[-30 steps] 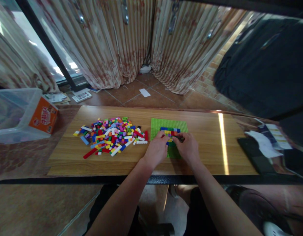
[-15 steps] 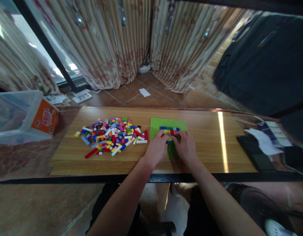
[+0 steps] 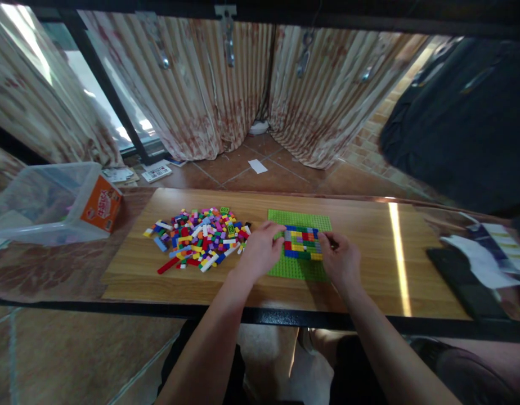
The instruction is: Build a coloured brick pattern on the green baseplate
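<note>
A green baseplate lies on the wooden board, with a patch of blue, yellow, red and green bricks pressed onto its middle. My left hand sits at the plate's left edge, fingers bent, fingertips holding that edge. My right hand is at the right side of the brick patch. Its thumb and fingers pinch a small dark piece that I cannot make out. A heap of loose coloured bricks lies just left of my left hand.
A clear plastic bin with an orange box stands at the far left. Papers and a dark flat object lie at the right end. Curtains hang beyond the table's far edge, over a tiled floor.
Both hands were together over the brick patch. They have moved apart to its left and right sides, and the patch now shows. The view shifted slightly.
</note>
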Demonstrator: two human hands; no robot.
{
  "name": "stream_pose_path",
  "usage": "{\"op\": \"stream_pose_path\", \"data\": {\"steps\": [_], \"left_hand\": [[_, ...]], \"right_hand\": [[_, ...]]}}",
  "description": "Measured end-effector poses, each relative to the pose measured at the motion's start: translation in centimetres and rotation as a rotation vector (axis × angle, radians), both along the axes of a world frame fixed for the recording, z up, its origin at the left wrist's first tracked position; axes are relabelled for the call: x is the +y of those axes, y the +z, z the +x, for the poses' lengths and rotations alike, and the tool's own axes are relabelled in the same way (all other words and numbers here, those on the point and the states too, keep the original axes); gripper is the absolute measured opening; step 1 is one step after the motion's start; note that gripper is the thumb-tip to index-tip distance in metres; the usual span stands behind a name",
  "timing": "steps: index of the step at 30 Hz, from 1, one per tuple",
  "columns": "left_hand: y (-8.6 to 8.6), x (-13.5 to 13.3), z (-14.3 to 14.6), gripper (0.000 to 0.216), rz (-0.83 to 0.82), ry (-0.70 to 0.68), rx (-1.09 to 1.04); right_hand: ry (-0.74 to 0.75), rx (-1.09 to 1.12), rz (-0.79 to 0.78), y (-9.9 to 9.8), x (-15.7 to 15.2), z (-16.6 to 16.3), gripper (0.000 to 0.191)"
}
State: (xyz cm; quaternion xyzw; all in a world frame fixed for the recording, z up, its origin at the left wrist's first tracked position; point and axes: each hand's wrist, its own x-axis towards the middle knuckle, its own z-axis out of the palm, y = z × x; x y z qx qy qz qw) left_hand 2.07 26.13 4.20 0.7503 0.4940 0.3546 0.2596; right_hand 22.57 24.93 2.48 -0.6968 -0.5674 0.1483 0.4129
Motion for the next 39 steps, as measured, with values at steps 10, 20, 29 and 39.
{"op": "stream_pose_path", "data": {"steps": [10, 20, 29, 39], "left_hand": [[1.2, 1.0, -7.3, 0.029, -0.074, 0.373, 0.211], [1.0, 0.5, -6.7, 0.032, -0.142, 0.273, 0.261], [0.6, -0.1, -6.7, 0.040, -0.090, 0.061, 0.340], [0.9, 0.3, -7.3, 0.032, -0.092, 0.079, 0.290]], "right_hand": [[0.648, -0.059, 0.066, 0.7, 1.1, -8.1, 0.022], [0.692, -0.278, 0.051, -1.4, 2.1, -10.8, 0.025], [0.661, -0.225, 0.060, -1.6, 1.7, -10.6, 0.020], [0.673, -0.047, 0.081, -0.7, 1.3, -10.1, 0.019]]}}
